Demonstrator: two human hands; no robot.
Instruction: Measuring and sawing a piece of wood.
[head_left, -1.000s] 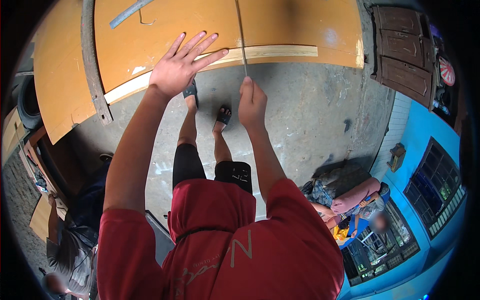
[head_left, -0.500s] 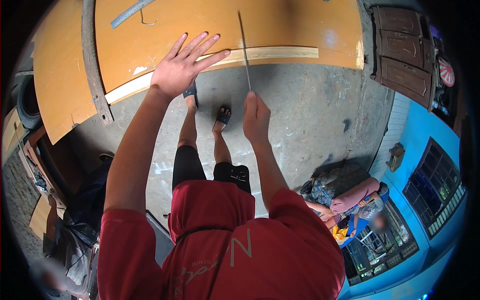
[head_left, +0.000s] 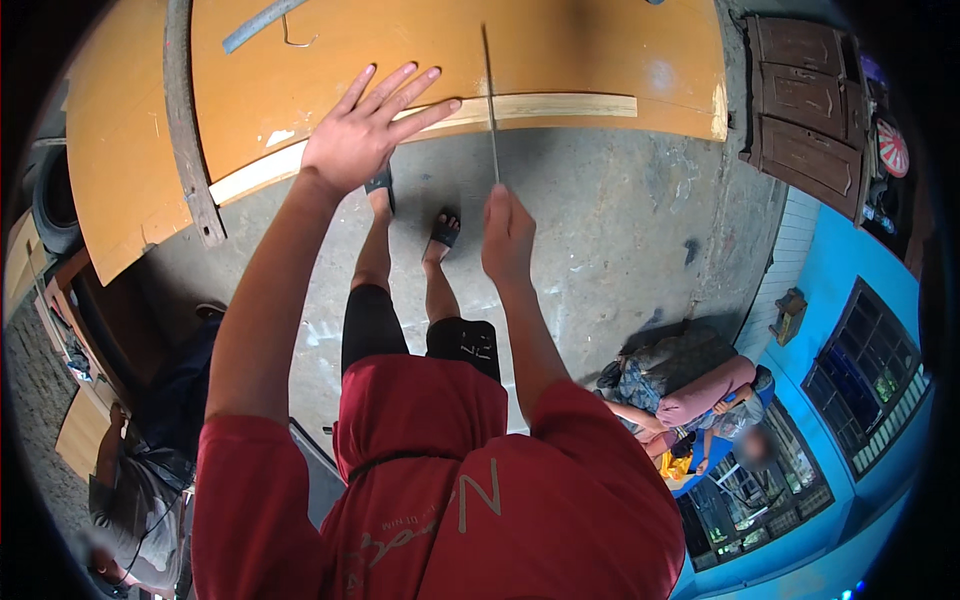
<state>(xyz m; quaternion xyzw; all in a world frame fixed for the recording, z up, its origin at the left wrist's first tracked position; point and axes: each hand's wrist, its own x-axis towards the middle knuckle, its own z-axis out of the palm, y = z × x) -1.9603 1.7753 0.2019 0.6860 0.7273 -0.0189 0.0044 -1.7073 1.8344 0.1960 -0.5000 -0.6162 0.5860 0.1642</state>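
Observation:
A long pale wooden strip (head_left: 570, 106) lies along the near edge of an orange board (head_left: 640, 60). My left hand (head_left: 352, 145) rests flat across the strip with its fingers spread, the thumb pointing toward the blade. Closed around the grip of a handsaw (head_left: 491, 110) is my right hand (head_left: 509, 235), just on the near side of the board. The thin blade appears edge-on and runs away from me across the strip, a little right of my left thumb. My fingers hide the saw's handle.
Over the board's left part lies a weathered grey plank (head_left: 180, 110). A grey bar (head_left: 262, 25) and a bent wire (head_left: 298, 40) are on the far side. My feet stand on the concrete floor (head_left: 600, 230). People sit at lower left and lower right; a brown cabinet (head_left: 808, 100) stands right.
My right hand has shifted slightly left, and the saw blade's angle has changed a little. My left hand stays in place on the strip. The person at lower left has moved slightly.

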